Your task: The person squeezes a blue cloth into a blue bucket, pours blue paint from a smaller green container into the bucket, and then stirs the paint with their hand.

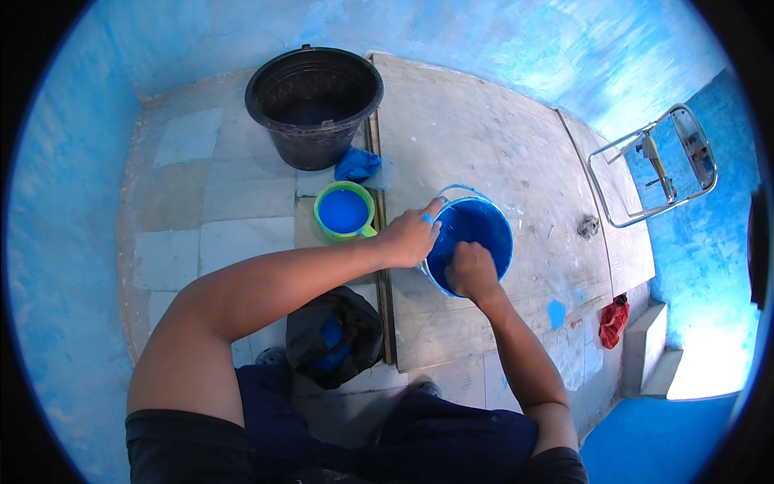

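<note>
A bucket (509, 234) of deep blue paint stands on a worn board, its thin handle (461, 188) tipped toward the far side. My left hand (413, 236), with a smear of blue on it, grips the bucket's left rim. Over the bucket's opening, my right hand (473, 270) is closed in a fist; whatever it holds is hidden beneath it. To the left of my left hand sits a green dipper (372, 231) filled with brighter blue liquid. Its short grip points toward my left wrist.
A large black tub (314, 145) stands at the far left beside a crumpled blue cloth or bag (358, 164). A black plastic bag (305, 321) lies near my feet. The board (476, 113) has raised edges; a folding chair (625, 222) and a red bag (613, 323) are at right.
</note>
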Demonstrator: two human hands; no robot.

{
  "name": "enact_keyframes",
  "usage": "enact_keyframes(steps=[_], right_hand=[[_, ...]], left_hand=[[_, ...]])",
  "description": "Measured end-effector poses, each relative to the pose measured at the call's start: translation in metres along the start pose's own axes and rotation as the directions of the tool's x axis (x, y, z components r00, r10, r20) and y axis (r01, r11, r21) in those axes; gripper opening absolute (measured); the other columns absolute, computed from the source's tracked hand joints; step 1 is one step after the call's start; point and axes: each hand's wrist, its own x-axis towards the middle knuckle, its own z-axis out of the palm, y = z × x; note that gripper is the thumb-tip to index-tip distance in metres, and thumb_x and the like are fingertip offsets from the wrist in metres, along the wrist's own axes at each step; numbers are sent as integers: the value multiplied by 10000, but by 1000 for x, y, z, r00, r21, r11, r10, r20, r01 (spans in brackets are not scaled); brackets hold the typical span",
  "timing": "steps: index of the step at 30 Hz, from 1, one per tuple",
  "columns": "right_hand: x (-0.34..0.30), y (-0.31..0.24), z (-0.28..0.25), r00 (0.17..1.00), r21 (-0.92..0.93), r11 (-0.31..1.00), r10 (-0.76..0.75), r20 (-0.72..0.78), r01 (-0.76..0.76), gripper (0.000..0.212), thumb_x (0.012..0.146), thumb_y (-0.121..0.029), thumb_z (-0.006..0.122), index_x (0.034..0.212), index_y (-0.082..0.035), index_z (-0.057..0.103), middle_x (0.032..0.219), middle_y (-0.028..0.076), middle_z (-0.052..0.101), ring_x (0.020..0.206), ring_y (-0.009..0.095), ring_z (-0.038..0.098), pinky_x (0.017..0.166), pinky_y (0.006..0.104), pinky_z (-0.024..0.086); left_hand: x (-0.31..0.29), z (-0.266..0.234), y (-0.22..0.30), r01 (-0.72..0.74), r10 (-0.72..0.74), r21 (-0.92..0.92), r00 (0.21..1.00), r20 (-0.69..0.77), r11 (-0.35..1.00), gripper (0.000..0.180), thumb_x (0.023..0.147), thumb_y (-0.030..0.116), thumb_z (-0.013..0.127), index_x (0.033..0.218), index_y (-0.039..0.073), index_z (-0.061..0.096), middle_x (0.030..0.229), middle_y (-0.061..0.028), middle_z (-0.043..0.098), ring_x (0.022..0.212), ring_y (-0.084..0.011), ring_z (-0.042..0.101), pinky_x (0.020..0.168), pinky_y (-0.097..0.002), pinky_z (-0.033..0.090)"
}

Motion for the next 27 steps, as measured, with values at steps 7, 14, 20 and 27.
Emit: enact_keyframes(steps=[7, 14, 20, 27], right_hand=[[19, 12, 1, 951, 403, 915, 113, -288, 13, 171, 874, -125, 663, 887, 41, 704, 892, 298, 687, 851, 464, 674, 793, 503, 545], [7, 26, 22, 990, 167, 979, -97, -98, 112, 208, 887, -154, 668, 842, 48, 692, 886, 324, 667, 870, 465, 670, 786, 509, 536], [26, 17, -1, 950, 358, 929, 29, -312, 89, 213, 886, -105, 643, 994, 71, 698, 884, 310, 676, 875, 465, 672, 798, 505, 538], [5, 7, 5, 993, 131, 986, -109, 38, 103, 136, 878, -66, 623, 902, 43, 701, 883, 293, 689, 856, 465, 674, 808, 512, 541]], left_hand=[[-2, -2, 7, 65, -63, -64, 997, 37, 996, 467, 1040, 169, 462, 1439, -31, 325, 918, -334, 660, 779, -508, 663, 727, -557, 526], [3, -2, 6, 67, -65, -47, 997, 42, 997, 468, 1032, 165, 473, 1432, -20, 315, 925, -355, 648, 828, -529, 652, 734, -571, 521], [-5, -5, 5, 51, -49, -65, 998, 34, 997, 477, 1013, 152, 490, 1426, -19, 324, 953, -354, 646, 873, -528, 639, 756, -585, 497], [-3, -1, 9, 41, -39, -40, 998, 50, 998, 495, 991, 131, 490, 1435, -26, 335, 971, -349, 637, 936, -543, 610, 817, -578, 479]])
